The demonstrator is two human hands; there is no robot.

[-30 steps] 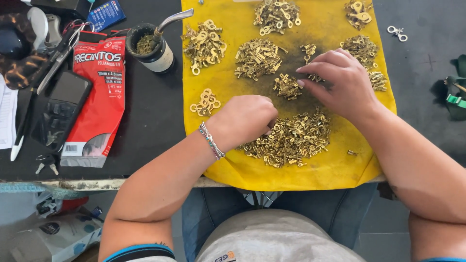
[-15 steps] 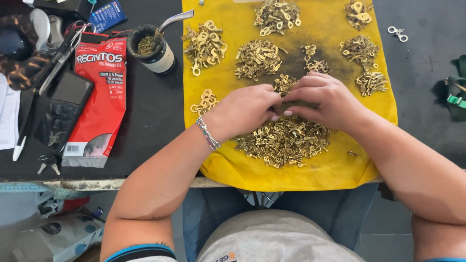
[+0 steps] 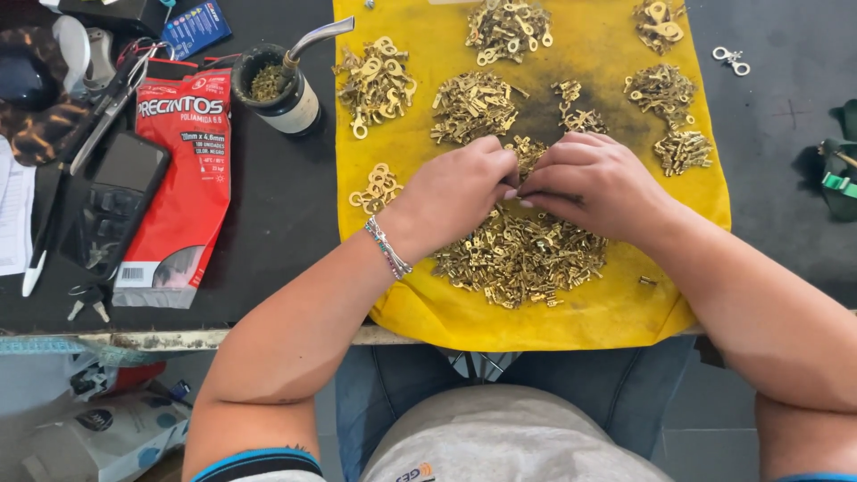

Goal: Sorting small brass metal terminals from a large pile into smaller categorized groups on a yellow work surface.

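Watching both hands now drawn together, I see left hand and right hand fingertips pinched on small brass pieces above the yellow cloth.

Left hand, right hand fingertips meeting (pinching grip), forearms converging.

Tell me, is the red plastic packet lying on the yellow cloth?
No, the red plastic packet lies on the dark tabletop, left of the yellow cloth.

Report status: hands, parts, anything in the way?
Left hand and right hand meet fingertip to fingertip over big brass pile. Held piece hidden. Smaller sorted piles around; nothing blocking.
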